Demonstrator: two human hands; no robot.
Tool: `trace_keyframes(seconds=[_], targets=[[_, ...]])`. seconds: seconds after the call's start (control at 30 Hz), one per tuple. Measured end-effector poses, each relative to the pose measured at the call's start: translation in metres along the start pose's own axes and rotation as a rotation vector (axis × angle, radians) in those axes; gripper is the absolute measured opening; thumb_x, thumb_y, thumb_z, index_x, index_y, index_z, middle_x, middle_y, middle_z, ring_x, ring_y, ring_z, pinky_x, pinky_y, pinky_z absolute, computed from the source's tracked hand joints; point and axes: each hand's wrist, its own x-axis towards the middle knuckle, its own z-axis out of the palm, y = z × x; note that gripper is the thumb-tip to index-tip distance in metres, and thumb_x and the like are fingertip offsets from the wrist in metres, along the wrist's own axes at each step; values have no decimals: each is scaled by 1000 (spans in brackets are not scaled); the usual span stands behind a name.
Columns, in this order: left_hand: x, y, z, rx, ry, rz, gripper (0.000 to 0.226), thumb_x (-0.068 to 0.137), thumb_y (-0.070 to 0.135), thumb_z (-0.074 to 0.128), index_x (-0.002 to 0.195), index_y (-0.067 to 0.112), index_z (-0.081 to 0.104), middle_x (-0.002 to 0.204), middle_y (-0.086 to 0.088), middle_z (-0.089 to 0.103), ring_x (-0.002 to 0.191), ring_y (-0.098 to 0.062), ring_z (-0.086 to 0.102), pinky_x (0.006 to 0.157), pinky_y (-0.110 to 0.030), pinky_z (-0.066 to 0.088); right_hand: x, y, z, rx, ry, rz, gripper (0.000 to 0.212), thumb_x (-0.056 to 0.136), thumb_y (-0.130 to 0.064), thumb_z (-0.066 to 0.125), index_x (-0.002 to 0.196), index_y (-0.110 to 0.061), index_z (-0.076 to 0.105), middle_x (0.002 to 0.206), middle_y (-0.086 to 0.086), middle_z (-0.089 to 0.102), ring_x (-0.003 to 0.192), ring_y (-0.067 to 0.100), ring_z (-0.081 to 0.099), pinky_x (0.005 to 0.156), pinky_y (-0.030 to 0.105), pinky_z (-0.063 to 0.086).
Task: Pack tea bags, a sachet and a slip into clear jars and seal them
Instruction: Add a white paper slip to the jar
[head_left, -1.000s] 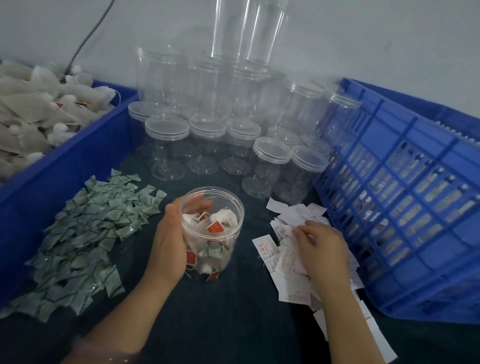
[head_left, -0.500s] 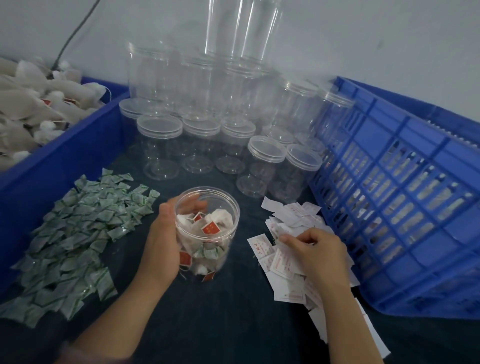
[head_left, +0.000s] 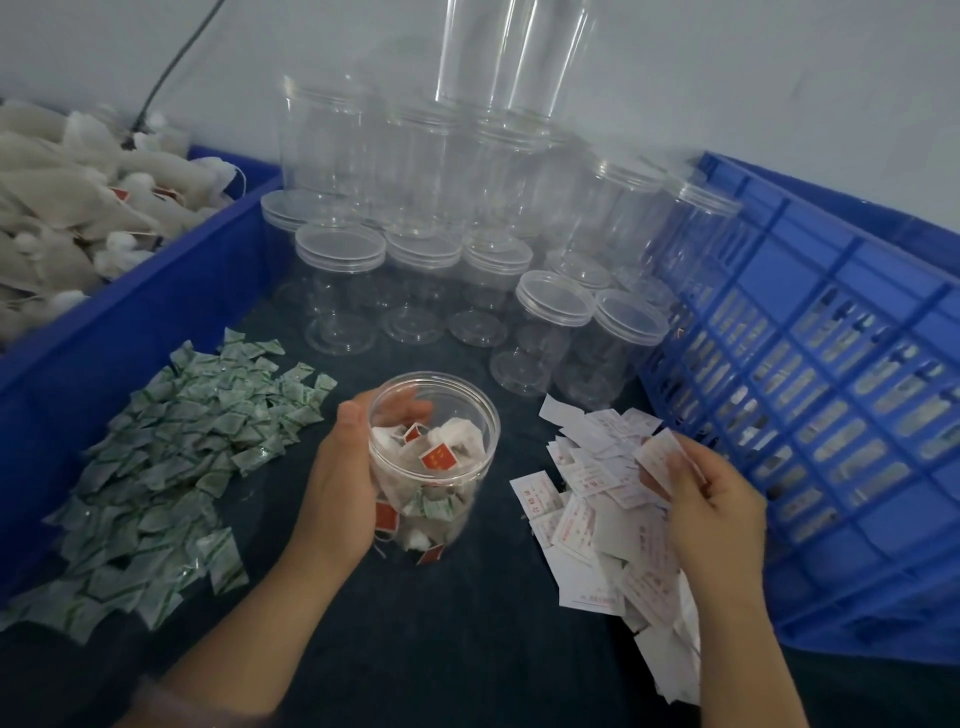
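Observation:
An open clear jar (head_left: 441, 410) stands on the dark table, holding tea bags with red tags and a green sachet. My left hand (head_left: 343, 483) grips the jar's left side, fingers curled round it. My right hand (head_left: 711, 499) pinches a white paper slip (head_left: 657, 457), lifted just above the pile of slips (head_left: 597, 525) to the right of the jar. A heap of green sachets (head_left: 166, 467) lies to the left. Loose tea bags (head_left: 78, 208) fill the blue bin at the far left.
Several empty clear jars with lids (head_left: 340, 291) stand in rows behind the open jar, more stacked behind them against the wall. A blue slatted crate (head_left: 831, 389) lies on its side at the right. The blue bin wall (head_left: 130, 332) borders the left.
My right hand has risen from the pile with one slip pinched in its fingers. My left hand keeps its hold on the jar.

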Motion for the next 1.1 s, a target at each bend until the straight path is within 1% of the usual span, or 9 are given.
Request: trace_keyframes(seconds=[0.13, 0.3, 0.4, 0.53, 0.63, 0.77, 0.87, 0.97, 1.1], targets=[[0, 0, 0, 13, 3, -2, 82, 75, 76, 26, 109, 14, 67, 108, -3, 72, 105, -19, 66, 97, -44, 47, -7, -9, 10, 385, -54, 152, 23, 95, -10, 59, 106, -25, 72, 101, -8, 74, 83, 13, 73, 67, 17, 56], [0, 5, 2, -21, 15, -13, 74, 74, 74, 29, 105, 20, 68, 106, -4, 72, 103, -20, 66, 96, -44, 48, -16, -21, 26, 363, -71, 96, 20, 80, -15, 76, 97, -23, 70, 73, 0, 72, 56, 10, 65, 55, 16, 52], [-2, 7, 2, -47, 11, -21, 63, 75, 70, 31, 98, 27, 69, 105, -3, 72, 101, -19, 67, 93, -43, 50, -19, -38, 41, 367, -140, 53, 12, 85, -11, 72, 89, -22, 70, 74, -2, 73, 62, 9, 65, 58, 16, 53], [-3, 10, 3, -63, 8, -25, 59, 74, 69, 32, 95, 30, 70, 102, 0, 72, 97, -15, 68, 82, -28, 50, -25, -75, 55, 340, -258, -136, 32, 89, -4, 65, 84, -34, 75, 84, -10, 74, 77, 3, 69, 65, 12, 52], [-3, 11, 3, -38, 4, -14, 60, 74, 68, 31, 97, 29, 69, 101, 1, 73, 97, -14, 68, 81, -26, 51, -26, -103, 62, 343, -313, -276, 33, 86, -2, 68, 90, -35, 72, 82, -13, 74, 77, 0, 69, 64, 10, 51], [-3, 11, 2, -22, -6, -11, 61, 75, 67, 30, 102, 28, 68, 103, 4, 73, 99, -11, 67, 82, -24, 50, -29, -122, 77, 169, -463, -374, 35, 85, -7, 70, 102, -36, 62, 82, -15, 73, 79, 2, 69, 71, 15, 54], [-3, 10, 2, 3, -13, 4, 63, 76, 67, 26, 103, 28, 67, 102, 5, 72, 99, -9, 66, 85, -27, 48, -32, -122, 85, -81, -613, -409, 34, 86, -11, 70, 90, -43, 62, 86, -26, 69, 88, 0, 65, 81, 23, 53], [-2, 10, 2, 0, -17, 11, 66, 76, 67, 25, 106, 26, 66, 105, 2, 72, 102, -11, 66, 87, -27, 50, -27, -124, 84, -242, -693, -455, 34, 83, -12, 70, 78, -44, 62, 82, -29, 67, 92, 2, 62, 82, 25, 48], [-1, 9, 2, 4, -18, 33, 67, 78, 67, 24, 107, 24, 66, 104, 3, 72, 100, -10, 66, 83, -21, 51, -24, -128, 87, -219, -703, -511, 25, 83, -20, 72, 79, -44, 67, 79, -28, 70, 87, -3, 64, 78, 9, 44]])
